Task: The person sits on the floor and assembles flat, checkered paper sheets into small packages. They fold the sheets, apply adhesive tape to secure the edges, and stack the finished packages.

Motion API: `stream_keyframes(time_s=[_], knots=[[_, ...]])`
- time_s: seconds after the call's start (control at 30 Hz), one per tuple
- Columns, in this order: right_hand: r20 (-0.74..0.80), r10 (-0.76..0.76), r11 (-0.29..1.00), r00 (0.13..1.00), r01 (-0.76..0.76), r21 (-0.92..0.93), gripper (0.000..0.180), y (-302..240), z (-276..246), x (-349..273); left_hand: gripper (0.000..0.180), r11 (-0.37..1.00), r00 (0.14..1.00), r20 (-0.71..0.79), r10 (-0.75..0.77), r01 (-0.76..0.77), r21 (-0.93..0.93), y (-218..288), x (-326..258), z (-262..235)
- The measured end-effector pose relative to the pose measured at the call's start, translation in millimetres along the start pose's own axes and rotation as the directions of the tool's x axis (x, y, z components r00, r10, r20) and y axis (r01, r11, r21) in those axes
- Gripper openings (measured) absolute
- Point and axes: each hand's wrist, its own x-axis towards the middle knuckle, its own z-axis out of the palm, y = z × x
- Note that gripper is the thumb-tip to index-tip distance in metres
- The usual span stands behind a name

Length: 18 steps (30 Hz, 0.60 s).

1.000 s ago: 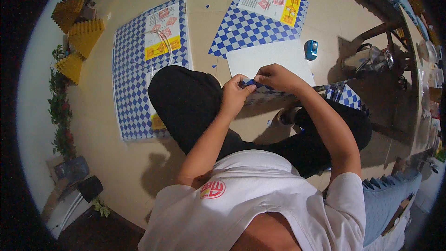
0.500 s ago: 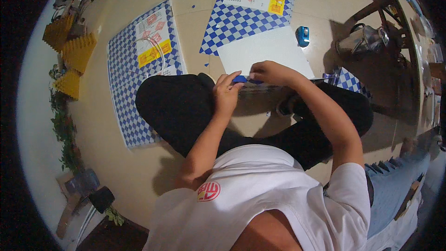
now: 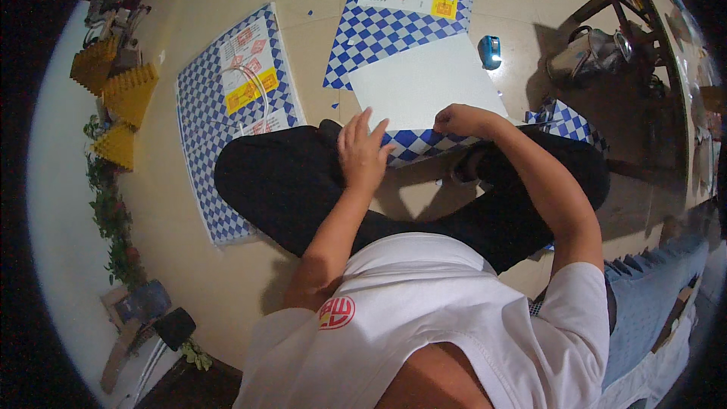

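Note:
A white panel [image 3: 428, 79] lies between my knees. A strip of blue-and-white checkered sheet [image 3: 415, 144] hangs along its near edge. My left hand [image 3: 365, 153] rests at the left end of that edge, fingers spread apart and gripping nothing. Farther right on the same edge, my right hand [image 3: 463, 120] has its fingers curled and pinched at the seam between panel and checkered sheet. The fingertips partly hide what they grip there.
Beyond the panel lies a checkered sheet with a printed label [image 3: 401, 26]. Another checkered package [image 3: 227, 144], topped with a looped white cord, lies left. A blue tape measure [image 3: 491, 53] sits right of the panel. A metal pot [image 3: 587, 57] stands near a wooden frame.
My hands have separated: the right slid rightward along the panel's edge, and the left let go of the blue strip and spread its fingers. More of the checkered strip shows.

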Motion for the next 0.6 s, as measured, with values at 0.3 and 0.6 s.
stream_keyframes(time_s=[0.3, 0.6], knots=[[0.059, -0.133, 0.991, 0.989, 0.134, -0.02, 0.029, -5.9, 1.9, 1.6, 0.056, 0.969, 0.932, 0.266, 0.247, -0.24, -0.058, 3.7, -0.9, 20.1], [-0.208, -0.548, 0.739, 0.81, 0.353, -0.574, 0.015, -38.7, 19.4, -15.7, 0.007, 0.979, 0.945, 0.256, 0.202, -0.196, -0.048, -8.8, -4.0, 34.4]])
